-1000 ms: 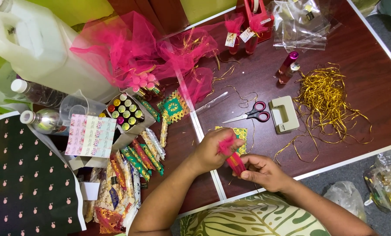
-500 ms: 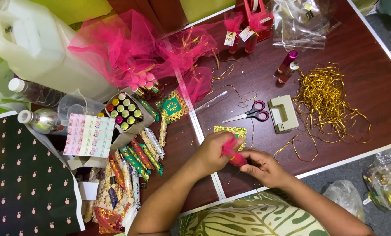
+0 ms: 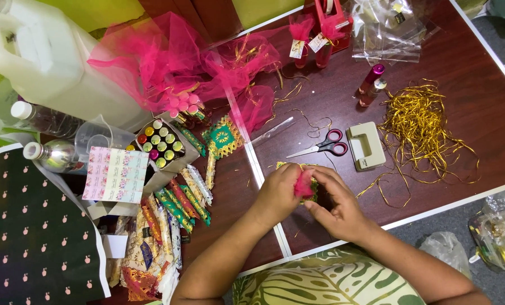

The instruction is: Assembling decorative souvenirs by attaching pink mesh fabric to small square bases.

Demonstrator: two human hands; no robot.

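My left hand (image 3: 278, 195) and my right hand (image 3: 337, 206) meet over the dark wooden table (image 3: 461, 130), both pinching a small bundle of pink netting (image 3: 304, 184). Under the hands lies a small green and gold decorated square (image 3: 313, 195), mostly hidden. Pink-handled scissors (image 3: 323, 148) lie just beyond my hands, with a cream hole punch (image 3: 366, 146) beside them. A tangle of gold cord (image 3: 419, 127) spreads to the right of the punch.
A heap of pink netting (image 3: 167, 62) and a white jug (image 3: 43, 56) fill the far left. A box of small coloured bottles (image 3: 161, 145), a sticker sheet (image 3: 116, 174), decorated wrapped sticks (image 3: 176, 206), another green square (image 3: 223, 136), clear bags (image 3: 388, 28) and two bottles (image 3: 55, 155) are around.
Both hands have shifted slightly away from me, over the green and gold square, still working the pink bundle between the fingers.
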